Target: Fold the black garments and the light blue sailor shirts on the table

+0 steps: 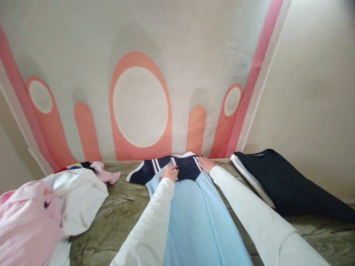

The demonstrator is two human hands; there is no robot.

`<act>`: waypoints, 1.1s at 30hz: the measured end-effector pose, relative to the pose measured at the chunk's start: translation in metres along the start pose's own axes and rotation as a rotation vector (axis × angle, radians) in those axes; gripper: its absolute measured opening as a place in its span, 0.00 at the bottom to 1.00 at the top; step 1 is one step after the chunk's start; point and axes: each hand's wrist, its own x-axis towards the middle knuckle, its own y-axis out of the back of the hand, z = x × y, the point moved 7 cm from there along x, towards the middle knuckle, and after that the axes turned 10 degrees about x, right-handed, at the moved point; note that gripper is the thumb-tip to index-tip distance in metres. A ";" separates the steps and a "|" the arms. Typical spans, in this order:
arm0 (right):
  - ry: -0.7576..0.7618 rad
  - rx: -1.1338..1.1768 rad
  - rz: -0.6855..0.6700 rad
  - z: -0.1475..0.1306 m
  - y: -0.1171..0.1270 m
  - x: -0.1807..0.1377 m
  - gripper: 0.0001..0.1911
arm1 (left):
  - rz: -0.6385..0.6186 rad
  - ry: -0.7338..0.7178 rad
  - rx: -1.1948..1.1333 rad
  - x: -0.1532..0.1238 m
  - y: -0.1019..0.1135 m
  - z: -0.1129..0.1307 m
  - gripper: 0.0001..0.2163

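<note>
A light blue shirt with a navy top part and white stripes lies flat on the wood-patterned table, its collar end at the far edge. Thumb and fingers of my left hand are curled together on the navy part, pinching the cloth near its white-trimmed edge. My right hand lies flat with fingers stretched out, pressing on the striped navy shoulder at the right. The lower end of the shirt runs out of view, partly behind my left sleeve. A navy sleeve spreads out to the left.
To the left, pink clothing and white clothing lie in a loose heap on the table. On the right rests a stack of folded garments, a black one over white. Behind stands a wall with a printed backdrop.
</note>
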 end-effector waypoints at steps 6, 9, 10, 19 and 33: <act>-0.063 -0.052 -0.016 0.008 -0.009 -0.004 0.27 | 0.007 0.011 0.020 0.001 -0.005 -0.003 0.12; -0.129 -0.090 0.005 0.013 -0.005 -0.008 0.28 | 0.002 0.014 0.038 0.002 -0.006 -0.004 0.12; -0.157 -0.094 0.014 0.015 -0.002 -0.010 0.28 | 0.002 0.011 0.043 0.001 -0.006 -0.004 0.12; 0.112 0.036 0.054 -0.040 0.033 -0.084 0.24 | 0.025 -0.024 0.086 -0.002 -0.001 0.003 0.11; -0.073 -0.191 -0.074 -0.123 0.039 -0.194 0.10 | 0.071 -0.076 0.133 0.000 -0.005 0.003 0.12</act>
